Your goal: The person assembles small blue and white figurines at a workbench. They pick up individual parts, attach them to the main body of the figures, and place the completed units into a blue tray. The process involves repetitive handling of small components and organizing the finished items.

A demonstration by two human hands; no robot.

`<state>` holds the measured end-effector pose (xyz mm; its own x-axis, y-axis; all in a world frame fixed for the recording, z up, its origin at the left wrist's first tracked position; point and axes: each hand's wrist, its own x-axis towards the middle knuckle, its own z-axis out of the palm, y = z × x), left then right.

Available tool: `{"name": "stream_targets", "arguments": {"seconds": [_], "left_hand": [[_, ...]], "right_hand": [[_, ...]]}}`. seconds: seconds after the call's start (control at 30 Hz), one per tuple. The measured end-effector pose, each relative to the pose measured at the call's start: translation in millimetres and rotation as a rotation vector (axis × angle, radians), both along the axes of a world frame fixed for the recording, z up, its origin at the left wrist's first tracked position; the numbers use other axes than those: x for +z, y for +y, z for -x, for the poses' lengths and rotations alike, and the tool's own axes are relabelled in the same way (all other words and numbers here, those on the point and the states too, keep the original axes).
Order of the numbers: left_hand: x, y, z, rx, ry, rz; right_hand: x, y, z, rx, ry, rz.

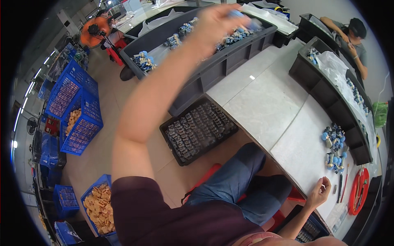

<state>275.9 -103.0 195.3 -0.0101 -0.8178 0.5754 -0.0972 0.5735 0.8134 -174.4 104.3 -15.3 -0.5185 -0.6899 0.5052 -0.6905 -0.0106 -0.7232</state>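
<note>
My left hand, smeared by motion, is raised over the far side of a long grey bin. Its fingers grip a small blue figurine, blurred too. Below it, clusters of blue-and-dark figurines lie on white sheeting in the bin. My right hand rests at the near edge of the white-topped table. Its fingers are curled, and nothing shows in them. Just beyond that hand, several blue-and-white figurines lie in a heap on the tabletop, beside thin brushes.
A black tray packed with small dark parts is on the floor. Blue crates stand left, one crate holding tan pieces. A curved grey bin and a red oval dish with tools are right. Another person sits beyond.
</note>
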Motion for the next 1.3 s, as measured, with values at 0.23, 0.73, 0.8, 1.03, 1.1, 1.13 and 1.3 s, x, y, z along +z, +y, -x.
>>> {"name": "stream_targets", "arguments": {"seconds": [0.23,0.73,0.8,1.03,1.1,1.13,1.3], "left_hand": [[-13,-101,-164,0.716,-0.813,-0.448],[-89,-176,-200,0.487,-1.474,-0.620],[-94,-192,-214,0.501,-1.426,-0.504],[-39,-190,-189,0.350,-1.293,-0.051],[-38,-178,-106,0.222,-1.156,0.018],[-36,-154,-52,0.209,-1.162,0.039],[-68,-51,172,-0.275,-1.138,0.403]], "right_hand": [[0,-5,-4,-0.045,0.025,-0.039],[2,-9,-13,-0.141,0.103,-0.097],[-2,-7,-10,-0.162,0.112,-0.097],[7,-14,-18,-0.158,0.123,-0.001],[12,-13,-15,-0.167,0.122,0.051],[12,-14,-12,-0.143,0.098,0.089],[11,-7,-1,-0.113,0.054,0.144]]}}
